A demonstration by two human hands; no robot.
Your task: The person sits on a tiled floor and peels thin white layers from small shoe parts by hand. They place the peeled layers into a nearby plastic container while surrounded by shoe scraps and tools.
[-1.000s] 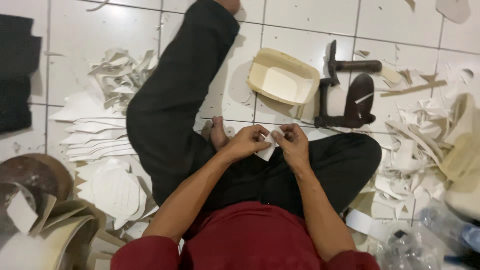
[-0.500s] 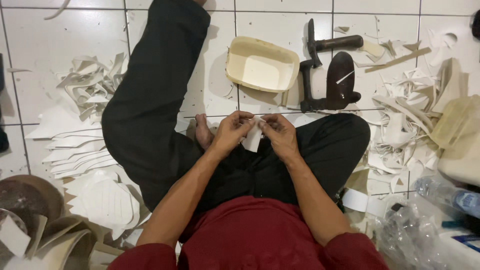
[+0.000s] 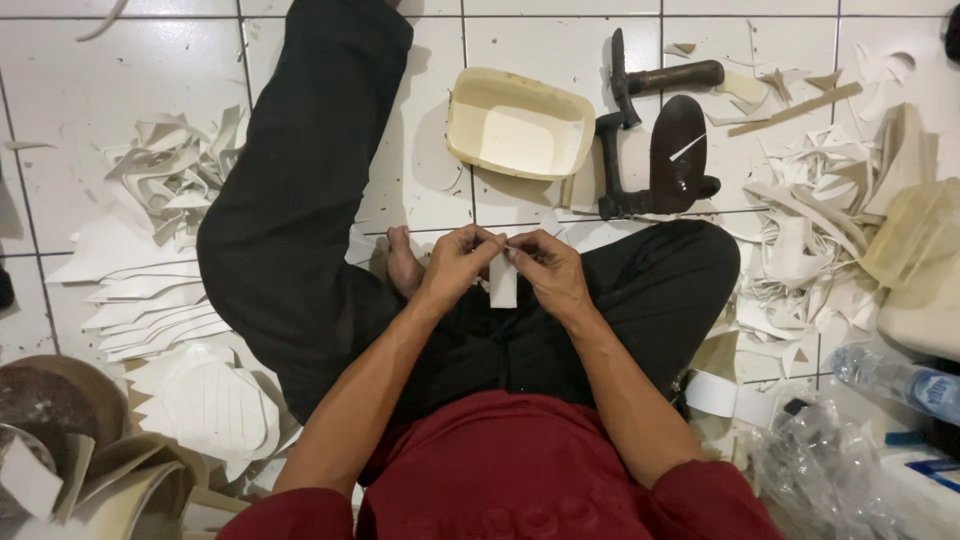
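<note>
1. Scraps of white sheet material (image 3: 165, 180) lie in a loose heap on the tiled floor (image 3: 90, 90) at the far left, with a stack of long curved white cut pieces (image 3: 150, 300) just below them.
2. At the bottom left corner sits a round brown object (image 3: 45, 405), with curled off-white strips (image 3: 120, 490) beside it.
3. A person in a dark red shirt and black trousers sits on the floor, one leg stretched up towards the top of the view, the other folded across to the right.
4. The left hand (image 3: 455, 268) is closed, its fingertips pinching the upper edge of a small white rectangular piece (image 3: 503, 283).
5. That piece hangs between the two hands over the lap, just in front of a bare foot (image 3: 402, 262).
6. The right hand (image 3: 550, 272) is closed too, thumb and fingers gripping the same piece from the other side; the two hands nearly touch.
7. Beyond the hands, on the floor, lies a shallow cream tray (image 3: 520, 125).
8. Just right of it stands a dark metal stand with a foot-shaped top (image 3: 675, 150), and a hammer with a dark handle (image 3: 665, 75) lies above.
9. Further right, more white offcuts (image 3: 810, 230) are piled up, next to a pale yellowish plastic container (image 3: 915, 240).
10. A clear plastic bottle (image 3: 900, 380) and crumpled clear plastic (image 3: 820, 465) lie at the lower right.
</note>
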